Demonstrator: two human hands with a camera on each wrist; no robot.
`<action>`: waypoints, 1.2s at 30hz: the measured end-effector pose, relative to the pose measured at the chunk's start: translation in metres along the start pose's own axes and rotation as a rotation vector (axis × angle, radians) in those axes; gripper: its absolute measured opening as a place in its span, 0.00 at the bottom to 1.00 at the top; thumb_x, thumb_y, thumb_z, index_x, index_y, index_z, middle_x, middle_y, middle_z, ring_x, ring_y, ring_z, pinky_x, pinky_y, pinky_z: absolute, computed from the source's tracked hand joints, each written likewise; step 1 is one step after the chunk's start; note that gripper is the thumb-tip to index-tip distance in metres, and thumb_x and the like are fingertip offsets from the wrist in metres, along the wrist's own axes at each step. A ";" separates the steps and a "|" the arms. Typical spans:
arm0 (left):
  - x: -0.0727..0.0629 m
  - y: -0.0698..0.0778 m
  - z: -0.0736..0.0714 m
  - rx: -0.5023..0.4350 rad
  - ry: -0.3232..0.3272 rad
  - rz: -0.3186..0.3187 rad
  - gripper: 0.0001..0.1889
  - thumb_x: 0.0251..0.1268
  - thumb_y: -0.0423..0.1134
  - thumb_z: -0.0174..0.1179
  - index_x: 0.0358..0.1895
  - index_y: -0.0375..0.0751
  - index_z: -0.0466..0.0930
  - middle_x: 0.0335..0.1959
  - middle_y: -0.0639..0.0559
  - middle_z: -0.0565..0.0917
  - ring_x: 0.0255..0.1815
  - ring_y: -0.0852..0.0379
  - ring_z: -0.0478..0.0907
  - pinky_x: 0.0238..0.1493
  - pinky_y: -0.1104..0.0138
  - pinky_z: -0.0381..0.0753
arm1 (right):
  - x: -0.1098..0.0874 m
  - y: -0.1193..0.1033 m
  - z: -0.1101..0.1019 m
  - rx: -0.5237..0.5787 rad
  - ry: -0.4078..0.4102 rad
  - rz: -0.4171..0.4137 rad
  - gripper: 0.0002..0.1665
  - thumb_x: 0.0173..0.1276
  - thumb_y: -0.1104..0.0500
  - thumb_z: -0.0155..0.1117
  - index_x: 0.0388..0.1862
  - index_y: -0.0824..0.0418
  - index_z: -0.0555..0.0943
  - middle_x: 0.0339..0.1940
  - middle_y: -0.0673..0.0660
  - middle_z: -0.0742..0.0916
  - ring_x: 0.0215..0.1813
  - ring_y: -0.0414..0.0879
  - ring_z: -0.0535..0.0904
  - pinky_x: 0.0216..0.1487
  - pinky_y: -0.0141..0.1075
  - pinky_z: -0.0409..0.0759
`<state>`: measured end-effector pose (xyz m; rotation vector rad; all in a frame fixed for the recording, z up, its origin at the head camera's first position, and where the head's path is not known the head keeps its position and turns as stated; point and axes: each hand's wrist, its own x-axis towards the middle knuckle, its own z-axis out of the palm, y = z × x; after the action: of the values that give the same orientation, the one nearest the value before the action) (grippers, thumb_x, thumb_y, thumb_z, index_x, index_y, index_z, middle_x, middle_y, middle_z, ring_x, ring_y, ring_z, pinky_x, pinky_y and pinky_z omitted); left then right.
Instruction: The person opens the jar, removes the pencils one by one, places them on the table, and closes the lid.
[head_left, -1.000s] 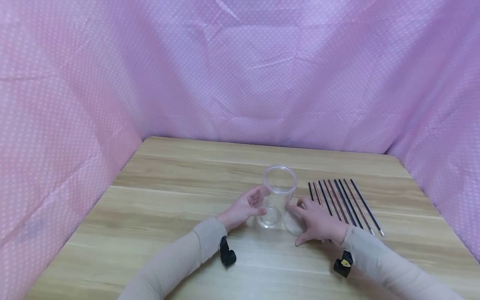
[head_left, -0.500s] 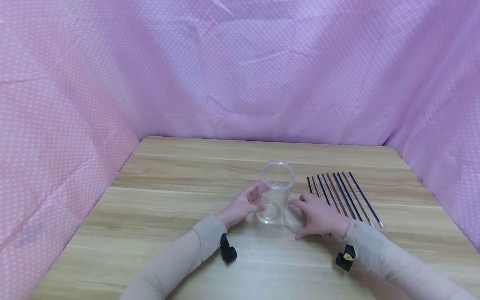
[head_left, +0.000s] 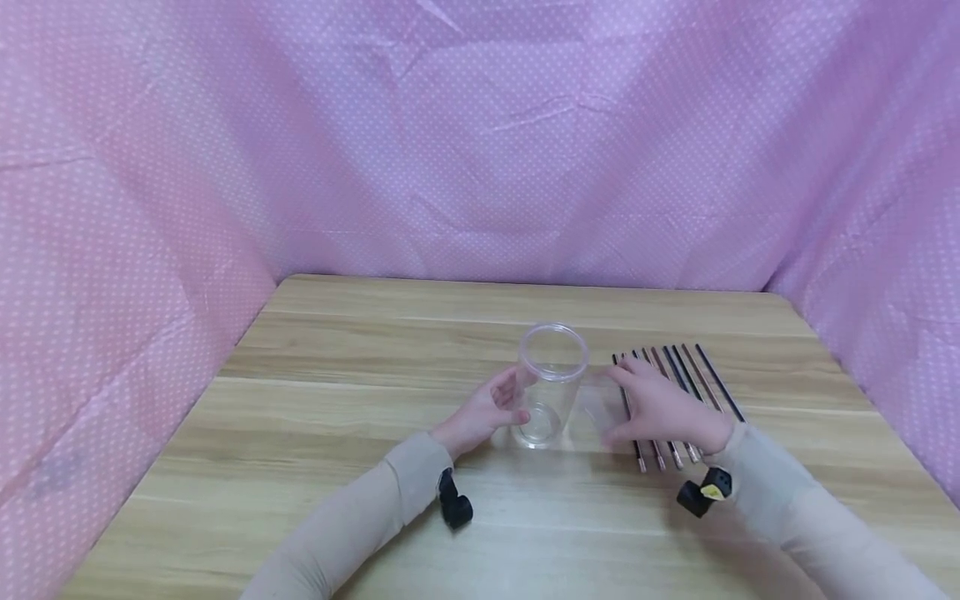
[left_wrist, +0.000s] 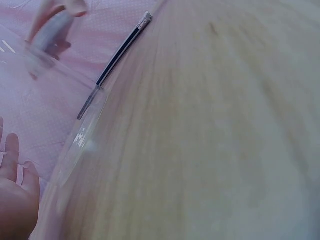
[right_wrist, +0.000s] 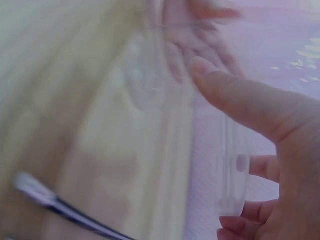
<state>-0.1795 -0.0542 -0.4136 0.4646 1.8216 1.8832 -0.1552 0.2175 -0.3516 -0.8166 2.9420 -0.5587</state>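
Note:
A tall, clear plastic jar (head_left: 551,387) stands upright near the middle of the wooden table, its mouth uncovered. My left hand (head_left: 487,408) holds it from the left, fingers behind it and thumb at the near side; the left wrist view shows that hand (left_wrist: 17,195) beside the clear wall. My right hand (head_left: 663,408) is raised to the right of the jar, above the pencils, gripping a clear round lid (right_wrist: 232,170) by its edge between thumb and fingers. The lid is tilted on edge and blurred in the head view.
Several dark and reddish pencils (head_left: 705,379) lie side by side on the right of the table (head_left: 360,358), partly hidden under my right hand. Pink dotted cloth (head_left: 480,167) hangs behind the table and along both sides.
My right hand has taken the lid from beside the jar, lifting it up and to the right over the pencils. My left hand stays at the jar.

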 end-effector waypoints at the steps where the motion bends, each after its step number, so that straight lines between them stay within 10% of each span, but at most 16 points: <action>1: 0.000 0.000 -0.001 -0.007 -0.001 -0.001 0.39 0.58 0.24 0.59 0.73 0.34 0.51 0.74 0.38 0.55 0.74 0.41 0.53 0.76 0.53 0.51 | 0.002 0.000 -0.004 0.002 0.008 0.011 0.51 0.37 0.46 0.81 0.61 0.64 0.72 0.47 0.61 0.77 0.46 0.51 0.73 0.47 0.46 0.78; 21: 0.010 -0.003 -0.018 0.015 -0.036 0.007 0.39 0.58 0.24 0.58 0.73 0.38 0.53 0.73 0.43 0.59 0.75 0.46 0.52 0.76 0.56 0.51 | 0.042 -0.035 -0.058 0.205 0.229 0.058 0.46 0.44 0.57 0.79 0.62 0.67 0.69 0.45 0.63 0.76 0.44 0.52 0.68 0.41 0.40 0.71; 36: 0.007 -0.003 -0.012 0.008 -0.037 0.029 0.38 0.58 0.23 0.59 0.73 0.38 0.53 0.73 0.42 0.61 0.75 0.47 0.53 0.76 0.57 0.51 | 0.055 -0.062 -0.057 0.156 0.115 -0.052 0.51 0.39 0.50 0.82 0.63 0.64 0.70 0.53 0.62 0.76 0.53 0.54 0.72 0.50 0.51 0.78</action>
<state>-0.1921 -0.0604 -0.4177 0.5276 1.8076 1.8745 -0.1796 0.1592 -0.2735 -0.8741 2.9368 -0.8547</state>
